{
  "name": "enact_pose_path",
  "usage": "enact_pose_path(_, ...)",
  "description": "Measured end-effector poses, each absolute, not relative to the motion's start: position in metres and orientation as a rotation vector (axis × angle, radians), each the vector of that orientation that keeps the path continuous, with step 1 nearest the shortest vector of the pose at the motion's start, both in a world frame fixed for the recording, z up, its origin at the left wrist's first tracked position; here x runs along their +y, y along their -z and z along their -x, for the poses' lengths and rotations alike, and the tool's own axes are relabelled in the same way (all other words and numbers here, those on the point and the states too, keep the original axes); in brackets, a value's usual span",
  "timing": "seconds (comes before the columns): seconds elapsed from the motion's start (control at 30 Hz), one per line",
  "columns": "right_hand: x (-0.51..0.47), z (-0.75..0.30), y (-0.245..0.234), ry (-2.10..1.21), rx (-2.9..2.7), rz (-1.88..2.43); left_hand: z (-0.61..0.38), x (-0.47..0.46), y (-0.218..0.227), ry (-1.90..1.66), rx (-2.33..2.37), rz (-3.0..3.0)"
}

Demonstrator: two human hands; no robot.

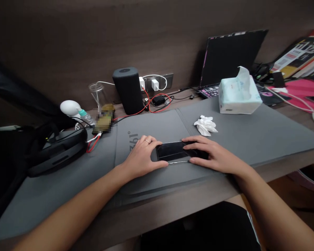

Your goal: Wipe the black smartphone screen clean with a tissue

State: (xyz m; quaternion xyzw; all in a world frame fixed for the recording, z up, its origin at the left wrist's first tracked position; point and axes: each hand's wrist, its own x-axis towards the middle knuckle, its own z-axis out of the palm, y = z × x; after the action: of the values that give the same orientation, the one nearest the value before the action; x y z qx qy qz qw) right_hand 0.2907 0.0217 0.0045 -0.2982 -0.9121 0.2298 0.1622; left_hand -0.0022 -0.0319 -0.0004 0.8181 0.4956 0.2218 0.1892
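Observation:
A dark-screened smartphone [172, 152] lies sideways on or just over the grey desk mat [157, 122]. I cannot tell whether it touches the mat. My left hand [143, 157] grips its left end, with the thumb along the near edge and a finger at the far corner. At the other end, my right hand [214, 153] holds it between the thumb at the near edge and fingers at the far edge; one finger rests over the glass. Beyond the right hand sits a crumpled white tissue [205, 125].
Behind stand a black cylindrical speaker [128, 91], a clear glass [97, 96] and white chargers [155, 84] with tangled cables. A tissue pack [239, 96] sits before an open laptop [232, 59]. Books [300, 57] lean at right. A black headset-like device [57, 153] lies at left.

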Motion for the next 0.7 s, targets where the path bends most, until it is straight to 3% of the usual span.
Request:
enact_pose_path(0.47,0.0185,-0.291,-0.0066,-0.663,-2.605,0.876,-0.0027,-0.0305,-0.0013,-0.621,1.431,-2.277)
enact_pose_path(0.7,0.0139,-0.2872,-0.0122,-0.346,-2.742,0.806,-0.0038,-0.0289,0.0059,-0.688,1.444,-2.235)
